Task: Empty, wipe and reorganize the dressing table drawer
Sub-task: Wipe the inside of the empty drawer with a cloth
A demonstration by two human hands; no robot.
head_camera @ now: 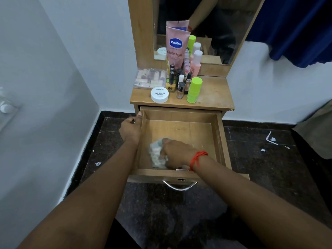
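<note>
We see the right grip [177, 154] clenched on a pale cloth [156, 153] against the floor of the open drawer [179, 130], near its 7 o'clock corner, the left grip [130, 129] closed over the 9 o'clock wall, and cosmetics [179, 76] at 12 o'clock on the desk [213, 94].

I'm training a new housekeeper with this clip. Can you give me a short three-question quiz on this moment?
1. True or false: the pulled-out wooden drawer holds bottles.
2. Which hand presses the crumpled pale cloth onto the drawer floor: A) left hand B) right hand?
3. Fill in: the round white nail-polish tub sits on the wooden ____, beside the lime-green capped bottle.

Key: 1 false, only the cloth and hand are inside. 2 B; the left hand grips the drawer's side wall. 3 tabletop.
</note>
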